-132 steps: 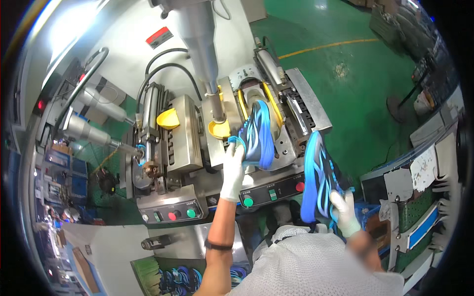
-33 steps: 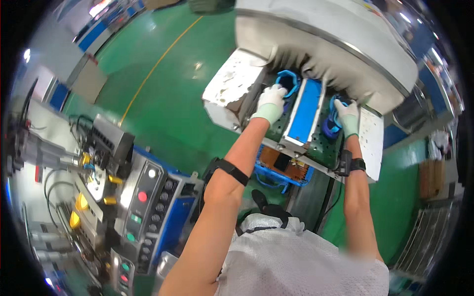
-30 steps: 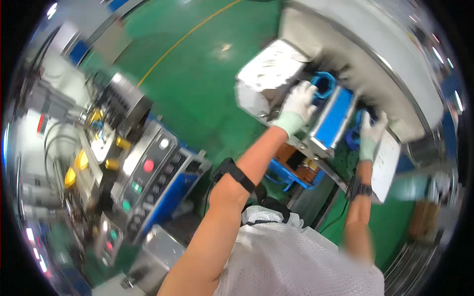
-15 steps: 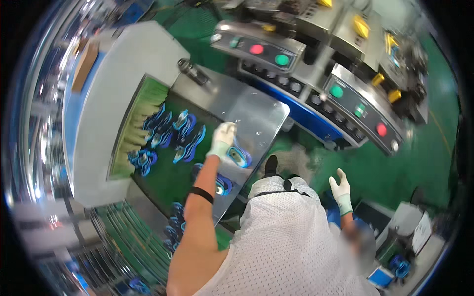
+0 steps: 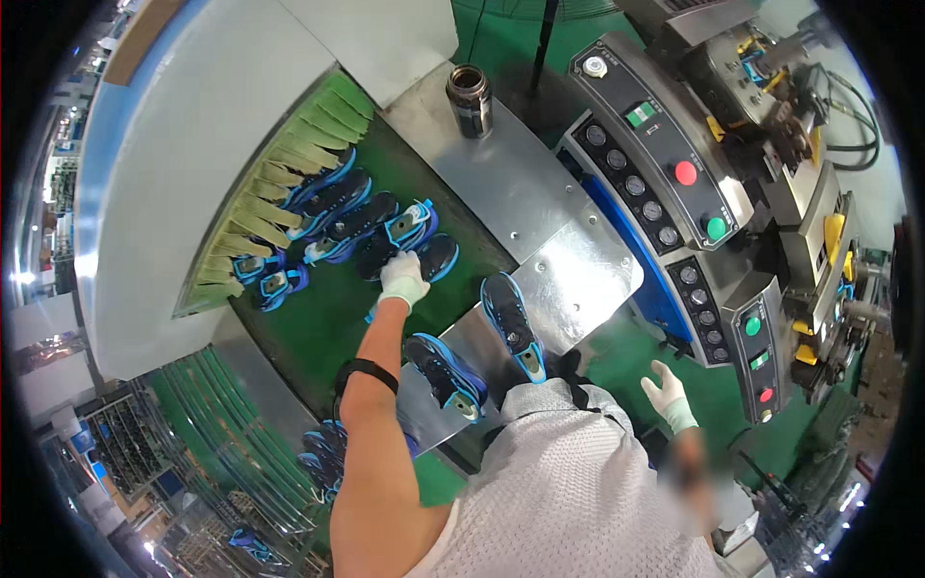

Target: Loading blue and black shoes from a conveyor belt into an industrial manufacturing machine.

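My left hand (image 5: 403,279), in a white glove, reaches over the green belt (image 5: 323,332). Its fingers are bent down onto a dark shoe with blue edging (image 5: 438,257); another dark shoe lies against the hand's other side, and the hand hides part of both. On the metal ledge close to my body sit a single black-and-blue shoe (image 5: 514,318) and a second group of shoes (image 5: 443,371). My right hand (image 5: 665,390), also gloved in white, hangs over the floor with fingers apart and nothing in it.
Several shoes (image 5: 332,207) stand by the green strip curtain (image 5: 265,188) of a pale machine housing (image 5: 222,106). A dark open-topped bottle (image 5: 469,101) stands on the metal table (image 5: 501,178). To the right are control panels (image 5: 665,144) with coloured buttons; more shoes (image 5: 323,453) lie beside my left arm.
My view has turned and shifted. The left hand has gone from beside a shoe on the metal ledge to shoes on the belt. The right hand stays open and empty.
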The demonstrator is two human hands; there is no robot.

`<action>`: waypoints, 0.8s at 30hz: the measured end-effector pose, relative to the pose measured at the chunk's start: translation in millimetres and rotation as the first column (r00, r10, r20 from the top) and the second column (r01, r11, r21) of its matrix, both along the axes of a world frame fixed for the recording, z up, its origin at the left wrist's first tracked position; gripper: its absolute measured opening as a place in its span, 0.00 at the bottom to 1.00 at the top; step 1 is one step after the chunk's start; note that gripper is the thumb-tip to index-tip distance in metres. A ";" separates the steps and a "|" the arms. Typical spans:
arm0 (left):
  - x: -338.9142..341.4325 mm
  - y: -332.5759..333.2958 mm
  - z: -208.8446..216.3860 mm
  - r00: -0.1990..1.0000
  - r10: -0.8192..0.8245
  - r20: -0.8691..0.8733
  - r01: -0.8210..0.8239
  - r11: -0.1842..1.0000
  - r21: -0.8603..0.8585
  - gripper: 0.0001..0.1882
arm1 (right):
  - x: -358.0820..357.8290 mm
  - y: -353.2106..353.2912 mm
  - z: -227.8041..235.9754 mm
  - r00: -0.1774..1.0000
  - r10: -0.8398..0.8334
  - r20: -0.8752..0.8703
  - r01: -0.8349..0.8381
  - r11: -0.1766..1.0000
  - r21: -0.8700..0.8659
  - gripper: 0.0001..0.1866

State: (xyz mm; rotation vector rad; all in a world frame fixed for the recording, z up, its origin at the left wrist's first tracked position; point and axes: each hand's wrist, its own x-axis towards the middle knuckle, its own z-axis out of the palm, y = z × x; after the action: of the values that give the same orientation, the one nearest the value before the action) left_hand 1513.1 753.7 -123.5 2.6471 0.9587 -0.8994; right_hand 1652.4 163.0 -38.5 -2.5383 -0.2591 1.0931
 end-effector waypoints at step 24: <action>221.5 -254.0 283.7 0.358 0.297 0.885 0.632 0.621 -0.464 0.21 | 111.4 81.4 138.8 0.674 0.314 -0.669 0.691 0.052 0.721 0.35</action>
State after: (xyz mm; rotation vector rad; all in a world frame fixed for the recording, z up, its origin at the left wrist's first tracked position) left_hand 1734.6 499.7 160.2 1.8672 -0.1273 0.3106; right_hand 1763.7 244.4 100.3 -0.6527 -0.2409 1.0427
